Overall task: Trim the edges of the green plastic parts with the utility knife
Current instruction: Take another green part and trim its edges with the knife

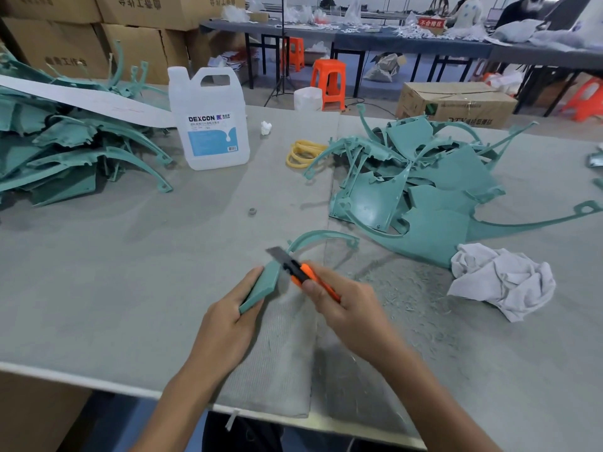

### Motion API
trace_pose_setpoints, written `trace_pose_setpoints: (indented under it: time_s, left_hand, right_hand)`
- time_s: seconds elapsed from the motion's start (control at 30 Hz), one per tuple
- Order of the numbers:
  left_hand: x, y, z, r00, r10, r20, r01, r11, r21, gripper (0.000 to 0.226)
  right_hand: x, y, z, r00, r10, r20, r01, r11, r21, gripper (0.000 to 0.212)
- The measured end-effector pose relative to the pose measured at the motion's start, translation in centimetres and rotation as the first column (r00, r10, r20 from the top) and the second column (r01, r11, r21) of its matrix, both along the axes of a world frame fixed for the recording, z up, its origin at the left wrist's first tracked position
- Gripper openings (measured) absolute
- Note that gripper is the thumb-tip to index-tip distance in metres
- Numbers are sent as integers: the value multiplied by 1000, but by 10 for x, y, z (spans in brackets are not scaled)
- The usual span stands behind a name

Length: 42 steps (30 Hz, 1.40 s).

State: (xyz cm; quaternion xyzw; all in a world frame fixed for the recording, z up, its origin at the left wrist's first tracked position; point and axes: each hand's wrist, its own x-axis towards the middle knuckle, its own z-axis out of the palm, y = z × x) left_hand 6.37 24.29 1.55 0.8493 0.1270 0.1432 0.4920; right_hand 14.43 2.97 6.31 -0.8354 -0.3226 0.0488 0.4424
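My left hand (pixel 228 321) grips the flat end of a green plastic part (pixel 264 285) just above the table; its thin curved arm (pixel 321 237) arcs away to the right. My right hand (pixel 346 308) holds an orange and black utility knife (pixel 301 272), its blade (pixel 277 252) extended and lying against the part's upper edge. A heap of green parts (pixel 424 190) lies at the right, and another heap of green parts (pixel 65 145) is at the far left.
A clear DEXCON jug (pixel 208 125) stands at the back centre. Yellow rubber bands (pixel 305 153) lie beside it. A crumpled white cloth (pixel 502 282) sits at the right, with green shavings (pixel 408 295) scattered near it. Cardboard boxes (pixel 81 34) and orange stools (pixel 328 83) stand beyond the grey table (pixel 130 272).
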Motion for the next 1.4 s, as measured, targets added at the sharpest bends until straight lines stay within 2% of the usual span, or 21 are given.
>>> trace_pose_setpoints:
  time_s: [0.07,0.17,0.27,0.37,0.47,0.53,0.67,0.8,0.93,1.03,1.17,1.23,1.33,1.4]
  left_hand:
    - [1,0,0,1000,-6,0,6,1000,-5,43]
    - [0,0,0,1000,-23,-6,23,1000,-14,43]
    - [-1,-1,0,1000,-29,-9,29,999,-20,44]
    - [-2,-1,1,1000,-25,-8,25,999,-26,43]
    - [-1,-1,0,1000,-17,-11,17,1000,4,48]
    - [-2,-1,0,1000,-6,-18,6,1000,12,52]
    - [-3,-3,2,1000,9,-20,-8,999,43,49]
    - [-3,-4,2,999,14,-35,-12,998,54,49]
    - [-6,-8,3,999,-14,-36,19,990,138,58]
    - [-6,-9,4,999,-19,-35,25,988,153,59]
    - [-6,-8,6,1000,-9,-25,12,995,99,55]
    - [-6,-8,7,1000,-9,-19,11,996,89,55]
    - [-5,-7,6,1000,0,-22,2,996,84,55]
    - [-5,-7,5,1000,3,-23,-1,996,90,55]
  right_hand:
    - [18,-1,-3,991,-134,24,135,988,-68,30]
    - [50,-7,-3,949,-304,84,316,918,-238,31]
    - [70,-17,1,909,-397,128,417,848,-328,30]
    - [66,-20,13,934,-328,144,358,880,-313,28]
    - [45,-20,34,977,-174,122,197,955,-220,24]
    - [31,-19,50,990,-44,135,74,970,-231,24]
    - [14,-20,77,980,165,108,-113,919,-377,26]
    - [10,-20,91,965,247,91,-165,836,-523,26]
    - [28,-14,99,956,245,159,-90,764,-640,24]
    - [64,-13,97,974,110,199,51,746,-664,23]
    - [105,-24,81,929,-20,369,311,583,-751,28]
    - [106,-34,70,931,-67,358,315,642,-699,27]
    - [81,-37,61,964,-109,243,219,844,-490,24]
    - [55,-33,59,979,-68,192,135,923,-361,25]
